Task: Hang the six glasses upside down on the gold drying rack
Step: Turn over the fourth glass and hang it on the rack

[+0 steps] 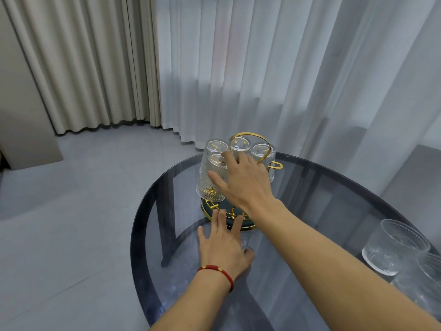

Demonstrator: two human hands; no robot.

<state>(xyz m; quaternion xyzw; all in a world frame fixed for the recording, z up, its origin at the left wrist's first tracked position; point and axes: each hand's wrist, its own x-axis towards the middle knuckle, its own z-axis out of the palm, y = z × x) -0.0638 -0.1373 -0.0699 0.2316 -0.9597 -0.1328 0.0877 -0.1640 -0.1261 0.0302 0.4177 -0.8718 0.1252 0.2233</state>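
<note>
The gold drying rack (276, 165) stands on a round dark base at the far side of the glass table. Several clear textured glasses hang on it upside down, among them one at the back (239, 142) and one at the right (260, 149). My right hand (243, 182) wraps a front-left glass (207, 185) that sits tilted on a prong, thumb against its side. My left hand (223, 244), with a red cord bracelet at the wrist, lies flat on the table with its fingers spread, fingertips at the rack's base (205, 209). More loose glasses (396, 246) stand upright at the table's right edge.
The round smoked-glass table (322, 211) has dark legs showing through its top. Sheer white curtains hang just behind the rack, beige curtains to the left. Grey tiled floor lies to the left of the table.
</note>
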